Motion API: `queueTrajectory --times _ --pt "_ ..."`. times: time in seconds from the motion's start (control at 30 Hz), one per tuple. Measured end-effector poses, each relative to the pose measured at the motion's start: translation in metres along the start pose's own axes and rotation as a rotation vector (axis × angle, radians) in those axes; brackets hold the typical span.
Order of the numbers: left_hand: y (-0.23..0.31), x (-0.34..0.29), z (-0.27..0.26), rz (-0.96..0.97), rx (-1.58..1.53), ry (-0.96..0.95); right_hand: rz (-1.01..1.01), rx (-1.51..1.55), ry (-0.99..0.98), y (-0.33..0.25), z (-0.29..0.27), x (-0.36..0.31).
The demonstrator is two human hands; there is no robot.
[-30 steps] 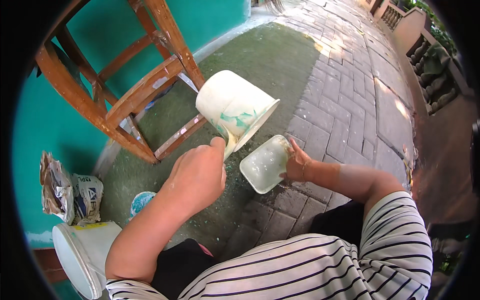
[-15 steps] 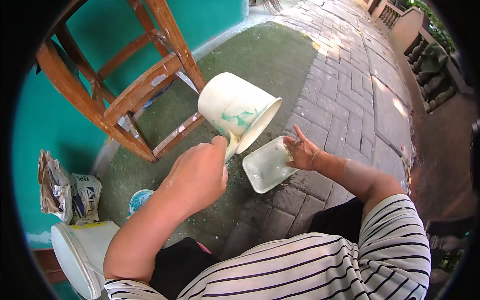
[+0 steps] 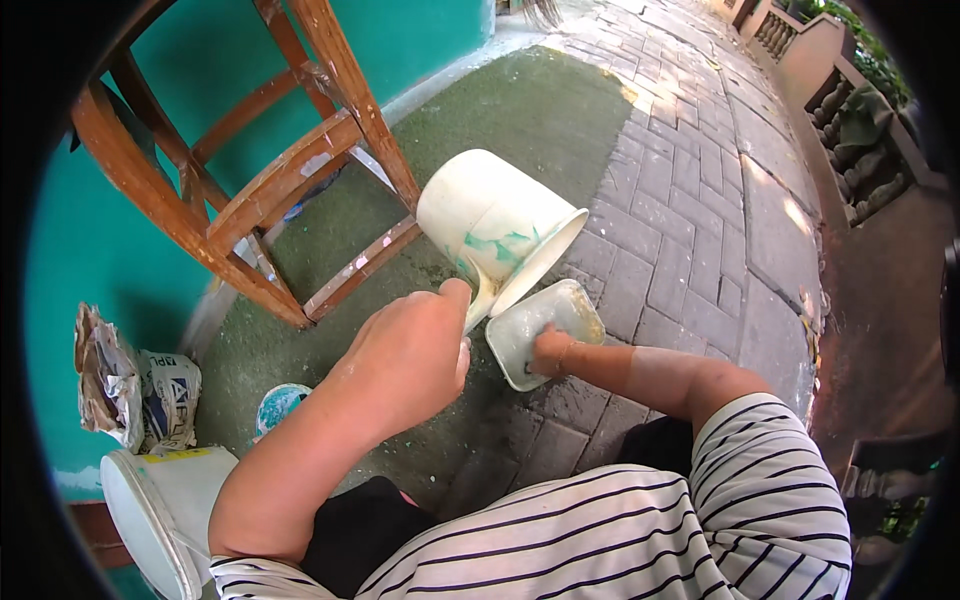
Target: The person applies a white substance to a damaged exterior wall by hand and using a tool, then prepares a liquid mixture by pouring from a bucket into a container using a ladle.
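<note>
My left hand (image 3: 410,350) is closed around the handle of a cream-white plastic water dipper (image 3: 485,205) smeared with green paint. The dipper is tilted on its side, its mouth toward the lower right, over the near side of a shallow white tray (image 3: 585,305). Nothing can be seen pouring from it. My right hand (image 3: 553,352) reaches down into the tray, which seems to hold a little cloudy liquid. The fingers point at the tray's bottom and are mostly hidden, so their grip cannot be made out.
A paint-spotted wooden chair frame (image 3: 290,185) stands at the left by the green wall (image 3: 420,40). Near my left arm are a white lidded bucket (image 3: 150,515), a torn sack (image 3: 170,395) and a small tub of turquoise paint (image 3: 280,405). Grey paving (image 3: 680,210) stretches right.
My right hand has gone from the tray's right rim, fingers spread, down into the tray. My left hand and the dipper have shifted slightly to the right.
</note>
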State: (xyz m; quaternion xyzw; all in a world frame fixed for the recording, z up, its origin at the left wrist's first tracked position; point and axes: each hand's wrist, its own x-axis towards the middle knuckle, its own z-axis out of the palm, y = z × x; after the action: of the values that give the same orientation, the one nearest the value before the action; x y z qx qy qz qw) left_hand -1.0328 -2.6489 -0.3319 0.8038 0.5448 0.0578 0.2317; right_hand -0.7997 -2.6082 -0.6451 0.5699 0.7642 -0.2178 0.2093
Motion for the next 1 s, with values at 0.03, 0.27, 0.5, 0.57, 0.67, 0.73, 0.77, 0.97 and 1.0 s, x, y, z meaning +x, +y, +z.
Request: queueTrajectory --times 0.03,0.27,0.5,0.57,0.67,0.73,0.77,0.97,1.0 --pt "-0.001 0.001 0.000 0.007 0.000 0.003 -0.119 0.026 -0.057 0.002 -0.007 0.008" --pt "-0.008 -0.001 -0.001 0.001 -0.007 0.008 -0.116 0.049 0.058 -0.032 -0.027 -0.013" --pt "-0.014 -0.001 -0.001 -0.004 -0.034 0.005 -0.002 0.115 0.065 -0.022 -0.031 -0.006" --pt "-0.017 -0.001 0.000 0.005 -0.041 0.016 -0.143 0.180 0.055 -0.030 -0.024 -0.005" --pt "-0.017 -0.001 -0.002 0.037 -0.044 0.036 -0.165 0.103 0.042 -0.026 -0.037 -0.002" --pt "-0.012 -0.001 -0.005 0.021 -0.041 0.030 -0.056 0.087 0.139 -0.015 -0.029 0.005" --pt "-0.013 0.000 -0.004 0.011 -0.046 0.020 -0.079 0.203 0.141 -0.017 -0.021 0.006" --pt "-0.016 -0.002 -0.003 0.025 -0.077 0.038 -0.056 0.659 0.092 -0.072 -0.022 -0.009" --pt "-0.016 -0.004 -0.004 0.016 -0.068 0.040 -0.100 0.615 0.091 -0.075 -0.021 -0.020"
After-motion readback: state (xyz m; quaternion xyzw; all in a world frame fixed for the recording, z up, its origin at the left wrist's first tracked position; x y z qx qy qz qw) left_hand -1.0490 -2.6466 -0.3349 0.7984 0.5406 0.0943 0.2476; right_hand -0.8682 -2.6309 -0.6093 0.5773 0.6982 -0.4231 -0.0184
